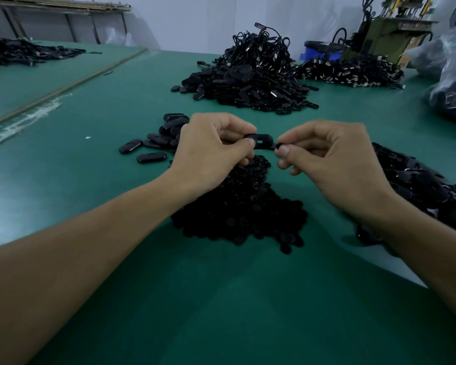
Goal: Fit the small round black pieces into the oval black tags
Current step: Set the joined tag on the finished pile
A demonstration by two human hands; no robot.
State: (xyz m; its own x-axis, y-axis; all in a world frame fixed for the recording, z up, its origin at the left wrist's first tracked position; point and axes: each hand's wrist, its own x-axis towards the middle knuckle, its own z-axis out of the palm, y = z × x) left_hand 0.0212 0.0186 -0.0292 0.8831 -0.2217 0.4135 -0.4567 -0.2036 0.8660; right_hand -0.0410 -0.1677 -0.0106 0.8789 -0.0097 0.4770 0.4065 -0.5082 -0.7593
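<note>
At frame centre, the left hand (211, 146) pinches a smooth oval black plastic tag (261, 141), long axis horizontal; the right hand (327, 156) pinches a small round black piece (280, 146) at its right end.

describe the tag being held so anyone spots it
On the green table, find the pile of round pieces. Just above it the left hand pinches one tag, the right hand a small piece at its end. Unlike the loose tags at left, it is off the table.
</note>
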